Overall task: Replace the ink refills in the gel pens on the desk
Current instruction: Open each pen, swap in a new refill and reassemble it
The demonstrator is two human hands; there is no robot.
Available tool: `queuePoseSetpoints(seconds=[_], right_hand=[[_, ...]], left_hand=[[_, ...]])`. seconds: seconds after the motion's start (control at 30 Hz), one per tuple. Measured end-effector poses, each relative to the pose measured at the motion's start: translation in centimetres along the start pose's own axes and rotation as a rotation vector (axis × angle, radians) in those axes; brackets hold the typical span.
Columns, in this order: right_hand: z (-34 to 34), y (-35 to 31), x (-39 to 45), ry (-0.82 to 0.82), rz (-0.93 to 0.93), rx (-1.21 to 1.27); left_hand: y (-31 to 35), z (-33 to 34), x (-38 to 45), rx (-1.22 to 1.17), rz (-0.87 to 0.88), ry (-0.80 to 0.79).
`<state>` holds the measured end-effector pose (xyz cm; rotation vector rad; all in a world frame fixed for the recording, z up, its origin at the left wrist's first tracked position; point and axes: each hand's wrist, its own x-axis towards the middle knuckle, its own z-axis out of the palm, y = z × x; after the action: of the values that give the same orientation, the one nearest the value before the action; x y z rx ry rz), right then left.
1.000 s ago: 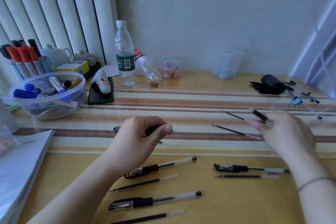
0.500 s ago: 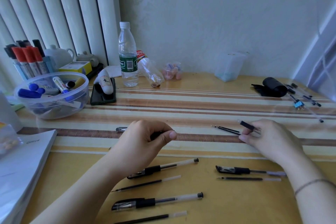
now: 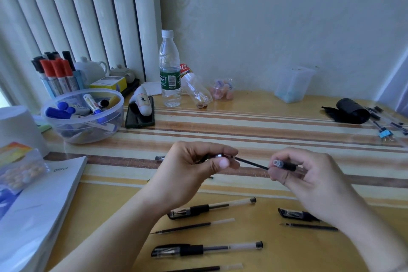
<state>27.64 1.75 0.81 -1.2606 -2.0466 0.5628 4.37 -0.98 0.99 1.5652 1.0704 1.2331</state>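
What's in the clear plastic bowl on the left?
The clear plastic bowl holds loose markers: blue-capped ones, a white-barrelled one and a yellow one. What lies beneath them is covered and blurred.

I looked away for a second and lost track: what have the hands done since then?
The right hand came in from the right side of the desk with a pen barrel and now also pinches a thin black refill, whose other end is at the left hand. The left hand barely moved and kept its grip. The pens and refills lying near the front edge stayed put.
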Motion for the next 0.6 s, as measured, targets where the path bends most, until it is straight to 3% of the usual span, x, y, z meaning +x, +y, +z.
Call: queuePoseSetpoints(seconds=[0.2,0.53,0.6], right_hand=[[-0.4,0.8,0.1,0.033,-0.024,-0.023],[0.2,0.0,-0.3,0.049,-0.146,-0.136],[0.2,0.2,-0.2,0.064,-0.147,-0.123]], left_hand=[[-0.2,-0.1,0.0,0.011,-0.018,-0.001],[-1.2,0.1,-0.2,0.432,0.033,0.019],[-1.2,-0.1,-0.2,0.418,0.039,0.048]])
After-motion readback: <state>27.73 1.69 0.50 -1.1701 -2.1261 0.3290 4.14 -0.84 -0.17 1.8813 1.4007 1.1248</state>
